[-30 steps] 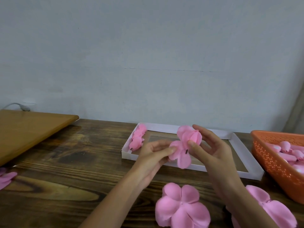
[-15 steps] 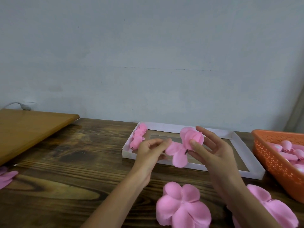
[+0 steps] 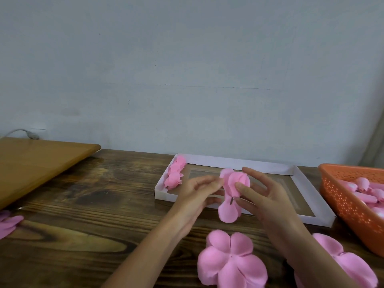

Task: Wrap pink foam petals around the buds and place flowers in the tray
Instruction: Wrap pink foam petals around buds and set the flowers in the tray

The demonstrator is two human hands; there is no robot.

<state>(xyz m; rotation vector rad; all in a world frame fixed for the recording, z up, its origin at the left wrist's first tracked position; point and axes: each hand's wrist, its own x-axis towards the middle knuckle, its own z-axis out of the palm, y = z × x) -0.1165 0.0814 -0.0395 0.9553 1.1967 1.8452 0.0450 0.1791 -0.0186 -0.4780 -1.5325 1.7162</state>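
Note:
A half-wrapped pink foam flower (image 3: 233, 185) is held up over the front edge of the white tray (image 3: 239, 163). My right hand (image 3: 264, 196) pinches it, thumb pressed on the folded petals around the bud, fingers behind. A loose petal hangs below a short dark stem. My left hand (image 3: 197, 190) reaches in from the left, fingertips touching the upper petal's edge. Finished pink flowers (image 3: 174, 173) lie in a row at the tray's left end.
A flat pink petal sheet (image 3: 230, 260) lies on the dark wooden table in front of me, another petal sheet (image 3: 349, 265) under my right forearm. An orange basket (image 3: 342, 196) of pink buds stands at the right. A tan board (image 3: 37, 163) lies left, pink petals (image 3: 8, 223) beside it.
My left hand has folded a side petal up against the bud and now touches the top petal. The flower has more petals closed around it; one still hangs down.

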